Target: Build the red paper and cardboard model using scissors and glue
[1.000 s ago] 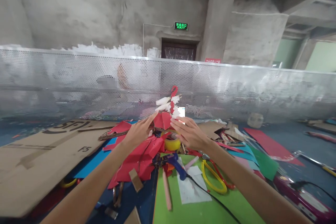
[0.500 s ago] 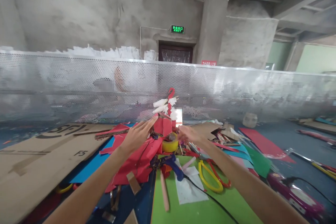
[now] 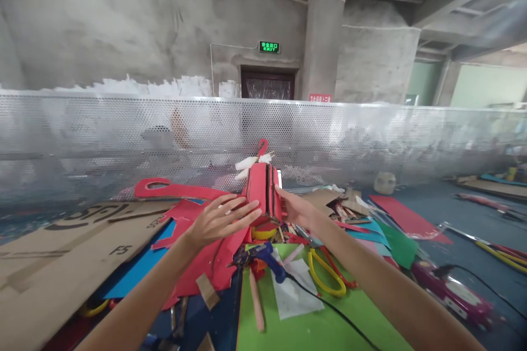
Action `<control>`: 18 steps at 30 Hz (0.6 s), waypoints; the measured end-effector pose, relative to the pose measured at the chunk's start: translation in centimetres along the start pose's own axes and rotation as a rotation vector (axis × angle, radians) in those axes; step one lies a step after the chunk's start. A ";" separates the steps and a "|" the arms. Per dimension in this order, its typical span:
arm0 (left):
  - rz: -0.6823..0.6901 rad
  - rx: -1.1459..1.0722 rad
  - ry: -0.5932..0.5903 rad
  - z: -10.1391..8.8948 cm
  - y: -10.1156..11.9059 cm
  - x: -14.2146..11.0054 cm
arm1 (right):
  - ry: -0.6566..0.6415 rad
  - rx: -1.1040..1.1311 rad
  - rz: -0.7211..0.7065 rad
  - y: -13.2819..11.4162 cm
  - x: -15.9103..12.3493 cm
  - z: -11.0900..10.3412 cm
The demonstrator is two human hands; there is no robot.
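Observation:
A red cardboard construction (image 3: 257,192) with a box-like body and brown cut edges is held up in front of me. From its left side a long red strip with a hooked end (image 3: 152,187) sticks out. My right hand (image 3: 298,208) grips the body's right side, its fingers partly hidden. My left hand (image 3: 224,219) lies against the left front with fingers stretched out and apart. Behind the body stand another red hooked piece (image 3: 262,146) and white pieces (image 3: 246,163). Below lie a yellow tape roll (image 3: 263,234), mostly covered, and a blue glue gun (image 3: 267,258).
A green board (image 3: 296,334) bears a white paper (image 3: 298,296), a wooden stick (image 3: 256,301) and yellow-handled scissors or pliers (image 3: 329,279). Large cardboard (image 3: 82,258) lies left, red sheets (image 3: 197,274) near it. A purple device (image 3: 453,296) stands right; a perforated metal panel (image 3: 102,142) runs behind.
The red construction has turned and risen between my hands; its hooked strip now points left. My right hand has closed in on its right side, and the left fingers have spread across its front.

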State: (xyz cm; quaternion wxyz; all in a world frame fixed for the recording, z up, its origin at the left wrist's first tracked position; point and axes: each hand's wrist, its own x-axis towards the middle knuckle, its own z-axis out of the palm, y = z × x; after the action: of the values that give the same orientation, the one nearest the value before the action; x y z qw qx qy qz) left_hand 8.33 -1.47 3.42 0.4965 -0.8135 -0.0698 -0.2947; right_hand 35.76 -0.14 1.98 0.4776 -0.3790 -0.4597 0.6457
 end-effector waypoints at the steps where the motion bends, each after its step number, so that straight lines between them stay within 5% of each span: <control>1: 0.010 -0.009 -0.008 0.1 0.0 -0.1 | -0.009 0.018 -0.020 0.0 -0.1 0.0; 4: -0.014 -0.038 -0.045 0.7 0.0 -0.6 | -0.037 0.081 -0.141 0.2 -0.1 0.0; 10: -0.278 -0.086 -0.143 2.0 0.0 -1.4 | -0.086 0.102 -0.312 1.0 0.2 1.2; 18: -0.220 -0.214 -0.247 2.5 -0.5 -2.3 | 0.006 -0.062 -0.643 1.8 0.5 2.7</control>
State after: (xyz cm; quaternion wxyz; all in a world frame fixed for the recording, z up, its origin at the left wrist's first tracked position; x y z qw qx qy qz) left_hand 7.21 1.33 1.73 0.3595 -0.8791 -0.1872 -0.2509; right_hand 32.65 -0.55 1.04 0.6467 -0.2306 -0.5740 0.4463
